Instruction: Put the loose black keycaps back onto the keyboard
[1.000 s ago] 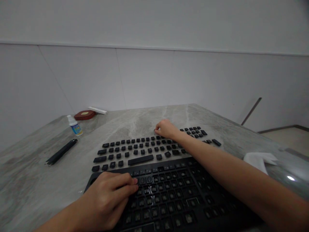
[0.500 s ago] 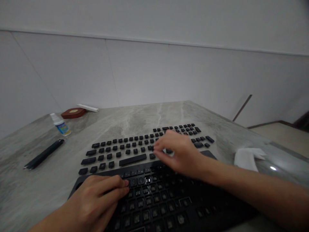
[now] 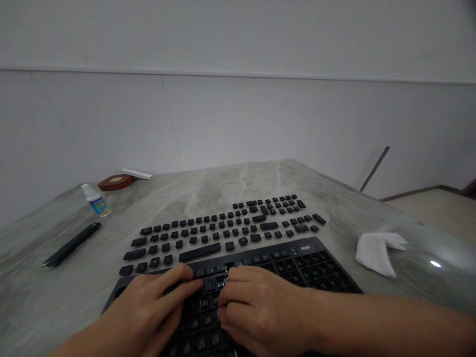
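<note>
The black keyboard [image 3: 312, 245] lies at the near edge of the view, many of its key sockets bare. My left hand [image 3: 148, 305] rests on its left part with bent fingers, the fingertips against the keys near the top row. Close beside it, my right hand [image 3: 260, 307] is closed over the middle of the keyboard, fingertips together and pointing down at the sockets. What the right fingers hold, if anything, is hidden by the hand. Loose black keycaps [image 3: 243, 241] lie in rows just behind the keyboard, with a long spacebar [image 3: 200, 252] among them.
A crumpled white tissue [image 3: 375, 253] lies on the marbled table [image 3: 208, 186] at right. At left are a dark stick-like item [image 3: 72, 244], a small spray bottle [image 3: 96, 201], a red-brown box [image 3: 116, 182] and a white strip [image 3: 137, 173] near the wall.
My right hand has come down and nearer, from above the loose keycaps onto the keyboard beside my left hand. The left hand has barely moved. The camera view has shifted slightly.
</note>
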`<control>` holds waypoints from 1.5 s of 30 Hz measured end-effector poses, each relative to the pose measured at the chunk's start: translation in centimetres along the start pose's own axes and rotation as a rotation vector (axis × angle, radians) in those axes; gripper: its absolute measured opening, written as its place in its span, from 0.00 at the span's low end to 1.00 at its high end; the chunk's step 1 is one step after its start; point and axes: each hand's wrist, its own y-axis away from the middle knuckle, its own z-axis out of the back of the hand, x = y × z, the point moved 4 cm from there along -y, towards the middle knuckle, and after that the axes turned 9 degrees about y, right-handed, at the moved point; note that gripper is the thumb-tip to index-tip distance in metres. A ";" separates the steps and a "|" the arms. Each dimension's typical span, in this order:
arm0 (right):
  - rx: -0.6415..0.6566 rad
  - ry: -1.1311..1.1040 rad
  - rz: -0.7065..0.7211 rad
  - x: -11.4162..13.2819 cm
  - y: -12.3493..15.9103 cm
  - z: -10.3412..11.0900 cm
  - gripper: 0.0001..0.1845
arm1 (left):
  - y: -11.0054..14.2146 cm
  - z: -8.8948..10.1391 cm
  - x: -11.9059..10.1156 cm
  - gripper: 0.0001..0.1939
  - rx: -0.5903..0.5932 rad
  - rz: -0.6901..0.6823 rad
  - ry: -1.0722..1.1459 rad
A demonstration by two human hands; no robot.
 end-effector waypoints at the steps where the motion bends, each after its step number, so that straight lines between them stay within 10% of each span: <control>1: -0.001 0.003 -0.006 0.1 0.1 -0.1 0.10 | -0.6 0.1 -0.3 0.21 0.009 0.012 0.001; 12: -0.093 -0.182 -0.095 -0.6 0.3 0.5 0.05 | -3.7 -2.7 -0.9 0.10 -0.041 0.158 0.177; 24: -0.569 -0.256 -0.938 -9.9 4.4 3.2 0.06 | -3.3 -2.1 -1.2 0.13 -0.053 -0.011 0.193; 32: -0.651 -0.122 -0.998 -12.2 6.1 4.3 0.06 | -3.1 -2.2 -1.2 0.20 0.129 -0.010 0.232; 45: -0.535 0.046 -0.570 -8.2 3.3 4.0 0.04 | -3.4 -1.9 -1.2 0.18 0.038 -0.027 0.260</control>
